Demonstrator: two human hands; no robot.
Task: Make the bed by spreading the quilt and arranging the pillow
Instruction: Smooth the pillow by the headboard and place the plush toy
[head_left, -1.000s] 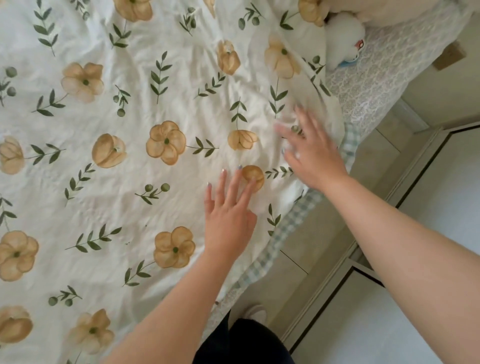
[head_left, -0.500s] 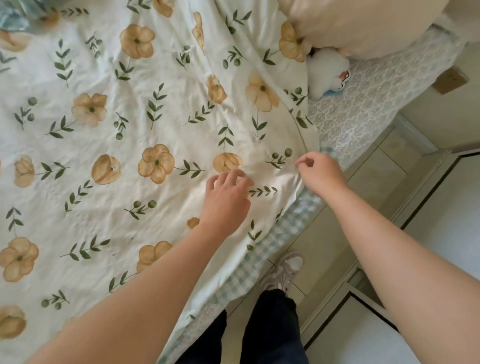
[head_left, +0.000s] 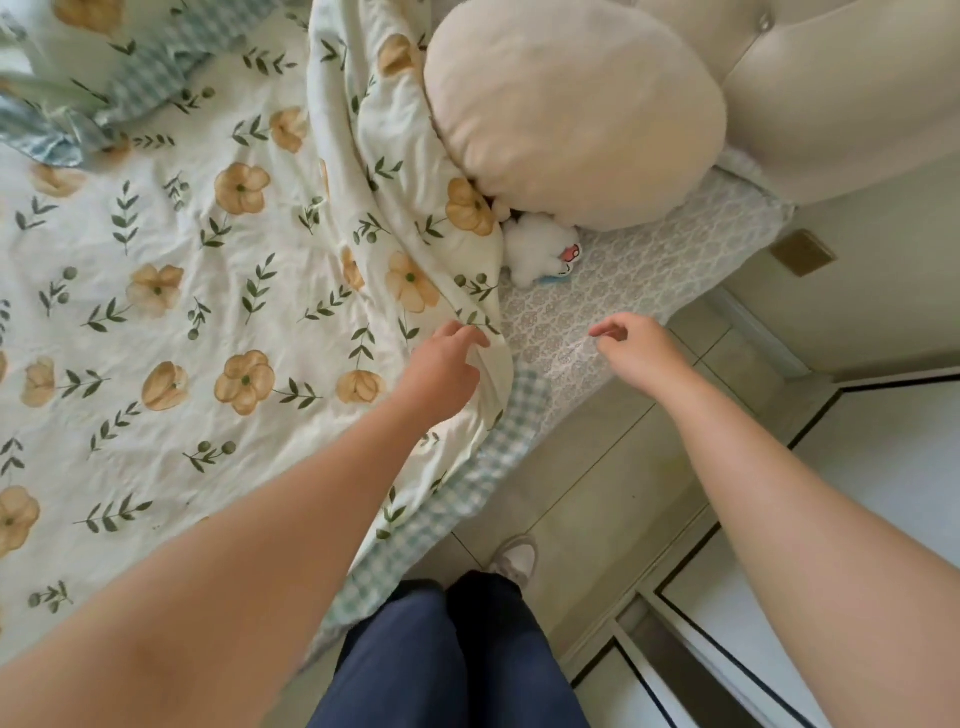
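Note:
The white quilt (head_left: 208, 322) with tan flowers and green sprigs covers the bed, its checked underside showing along the near edge. My left hand (head_left: 441, 369) rests on the quilt's right edge, fingers curled into the fabric at a bunched fold. My right hand (head_left: 641, 351) hovers over the bare patterned sheet (head_left: 613, 291), fingers loosely curled and holding nothing. A big round beige pillow (head_left: 571, 114) lies at the head of the bed, pressing on the quilt's folded top edge.
A small white plush toy (head_left: 540, 249) lies on the sheet under the pillow. The padded beige headboard (head_left: 831, 88) stands at the top right. Another checked pillow or cover (head_left: 78, 104) sits at top left. Tiled floor, my legs and a shoe (head_left: 514, 561) are beside the bed.
The view has shifted toward the head of the bed. My right hand has let go of the quilt edge and moved right over the sheet. My left hand moved up to the quilt's edge.

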